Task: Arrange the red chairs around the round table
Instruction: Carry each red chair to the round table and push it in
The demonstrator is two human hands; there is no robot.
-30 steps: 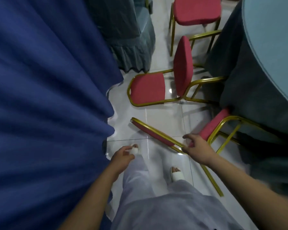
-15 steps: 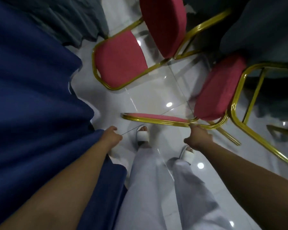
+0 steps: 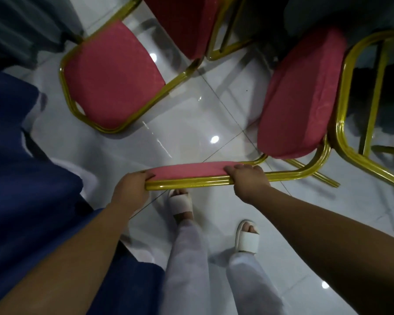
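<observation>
1. A blue cloth (image 3: 21,167), soft and deeply folded, fills the left side.
2. Far left of centre, a second red chair (image 3: 109,76) shows a rounded padded panel in a gold metal tube frame, above glossy white floor tiles (image 3: 191,123).
3. The left hand (image 3: 132,187) curls its fingers round the left end of the near red chair (image 3: 187,170), on its narrow padded top rail edged with ribbed gold tubing.
4. The right hand (image 3: 248,180) grips the rail's right end, fingers wrapped over the fabric.
5. This chair's thick cushioned seat (image 3: 300,94) lies far right, near a dark draped tablecloth (image 3: 350,12).
</observation>
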